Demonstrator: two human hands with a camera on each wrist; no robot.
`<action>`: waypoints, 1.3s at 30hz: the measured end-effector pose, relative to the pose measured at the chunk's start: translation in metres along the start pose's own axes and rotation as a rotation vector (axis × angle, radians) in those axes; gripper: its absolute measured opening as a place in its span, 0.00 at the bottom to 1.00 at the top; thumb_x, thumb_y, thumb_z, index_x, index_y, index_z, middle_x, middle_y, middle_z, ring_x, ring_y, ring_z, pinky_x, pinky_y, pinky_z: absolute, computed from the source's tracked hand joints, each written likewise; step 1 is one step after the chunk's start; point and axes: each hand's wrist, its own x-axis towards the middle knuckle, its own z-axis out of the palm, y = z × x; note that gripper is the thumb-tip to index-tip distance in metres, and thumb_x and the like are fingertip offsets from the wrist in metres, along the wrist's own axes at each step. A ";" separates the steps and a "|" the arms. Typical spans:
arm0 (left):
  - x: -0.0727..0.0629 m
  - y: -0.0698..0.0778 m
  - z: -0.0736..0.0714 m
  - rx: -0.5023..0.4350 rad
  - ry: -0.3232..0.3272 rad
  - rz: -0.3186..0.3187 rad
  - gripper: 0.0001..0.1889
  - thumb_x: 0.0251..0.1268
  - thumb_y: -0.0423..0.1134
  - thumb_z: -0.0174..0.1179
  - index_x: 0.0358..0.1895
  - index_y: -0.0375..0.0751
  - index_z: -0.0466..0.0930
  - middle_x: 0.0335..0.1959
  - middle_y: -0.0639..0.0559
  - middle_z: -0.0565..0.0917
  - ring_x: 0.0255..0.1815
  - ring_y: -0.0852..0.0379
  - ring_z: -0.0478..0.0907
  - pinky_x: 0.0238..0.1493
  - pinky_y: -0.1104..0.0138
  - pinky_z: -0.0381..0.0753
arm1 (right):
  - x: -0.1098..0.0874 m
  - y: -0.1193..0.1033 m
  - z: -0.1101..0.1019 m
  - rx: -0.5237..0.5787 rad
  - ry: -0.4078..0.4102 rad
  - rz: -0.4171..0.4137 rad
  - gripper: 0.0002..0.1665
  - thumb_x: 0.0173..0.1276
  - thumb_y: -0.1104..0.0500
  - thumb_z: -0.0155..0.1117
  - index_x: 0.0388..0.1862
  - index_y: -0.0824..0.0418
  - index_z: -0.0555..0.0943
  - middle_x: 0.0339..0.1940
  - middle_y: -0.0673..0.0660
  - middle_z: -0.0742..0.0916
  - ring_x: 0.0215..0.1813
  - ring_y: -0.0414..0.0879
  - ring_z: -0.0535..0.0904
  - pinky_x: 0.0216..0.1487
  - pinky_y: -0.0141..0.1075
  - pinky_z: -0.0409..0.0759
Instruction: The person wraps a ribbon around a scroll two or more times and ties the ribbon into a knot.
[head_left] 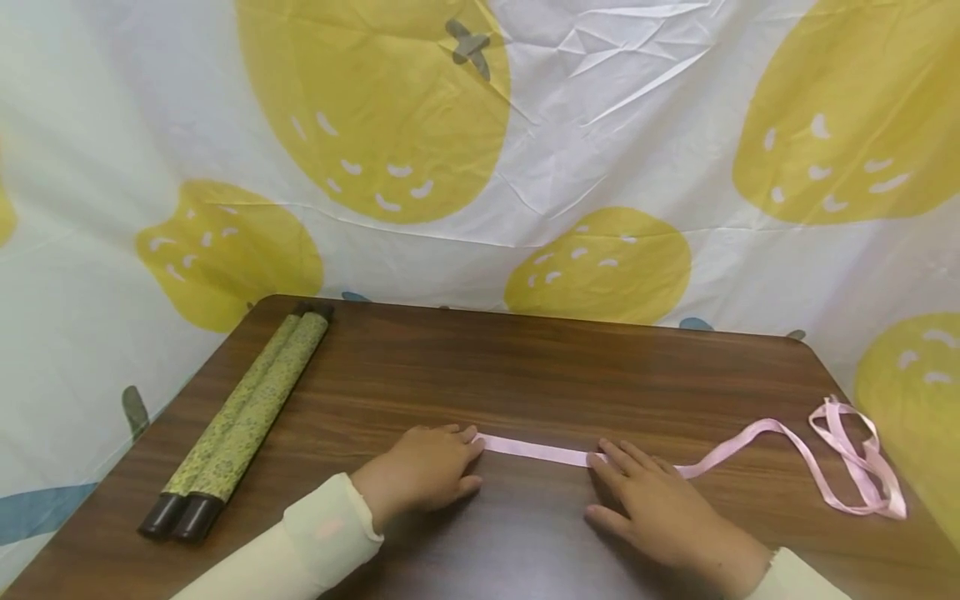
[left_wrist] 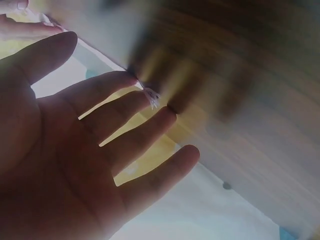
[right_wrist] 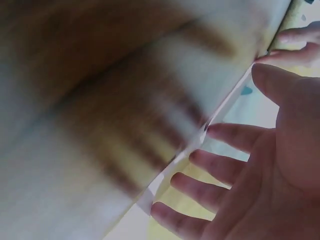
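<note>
A pink ribbon lies across the brown table, flat and straight between the two hands. The left hand touches its left end with the fingertips, fingers spread and straight. In the left wrist view the frayed ribbon end shows by the index and middle fingertips. The right hand rests its fingertips on the ribbon farther right, palm down. Its fingers are extended and apart in the right wrist view, with the ribbon running past the index fingertip. Beyond this hand the ribbon curves away into a loose, looped heap.
Two scrolls in green-yellow patterned covering with dark end caps lie side by side on the table's left. The wooden table has rounded far corners. Behind it hangs a white cloth printed with yellow fruit.
</note>
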 end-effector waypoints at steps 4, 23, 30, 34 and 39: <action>-0.009 -0.012 -0.002 -0.046 -0.008 -0.014 0.27 0.72 0.55 0.56 0.68 0.48 0.74 0.73 0.50 0.72 0.72 0.47 0.70 0.67 0.44 0.72 | -0.003 0.007 0.000 -0.015 0.005 -0.001 0.40 0.72 0.32 0.53 0.71 0.57 0.73 0.74 0.64 0.73 0.73 0.67 0.68 0.63 0.69 0.69; -0.036 -0.086 -0.007 -0.114 -0.043 -0.124 0.22 0.72 0.52 0.57 0.62 0.45 0.81 0.64 0.43 0.80 0.64 0.35 0.76 0.61 0.39 0.74 | -0.012 0.017 -0.001 -0.024 -0.030 0.040 0.42 0.72 0.29 0.50 0.71 0.57 0.73 0.74 0.64 0.72 0.73 0.67 0.68 0.66 0.69 0.65; -0.047 -0.115 -0.006 -0.035 -0.026 -0.200 0.21 0.71 0.51 0.59 0.58 0.43 0.84 0.57 0.38 0.84 0.59 0.35 0.80 0.54 0.37 0.76 | -0.015 0.017 -0.003 -0.033 -0.029 0.054 0.41 0.71 0.30 0.51 0.71 0.56 0.73 0.74 0.63 0.73 0.73 0.66 0.68 0.67 0.68 0.65; -0.053 -0.126 -0.005 -0.002 -0.021 -0.238 0.19 0.70 0.51 0.59 0.56 0.44 0.85 0.55 0.37 0.85 0.56 0.35 0.81 0.51 0.36 0.76 | -0.015 0.017 -0.003 -0.028 -0.030 0.050 0.41 0.71 0.30 0.52 0.72 0.55 0.72 0.74 0.63 0.74 0.73 0.67 0.68 0.66 0.68 0.66; -0.057 -0.134 -0.007 0.039 -0.020 -0.270 0.18 0.70 0.49 0.60 0.54 0.43 0.86 0.49 0.37 0.87 0.49 0.34 0.84 0.47 0.38 0.79 | -0.013 0.017 -0.002 -0.016 -0.041 0.030 0.40 0.72 0.30 0.51 0.72 0.54 0.72 0.74 0.63 0.73 0.73 0.67 0.68 0.66 0.68 0.67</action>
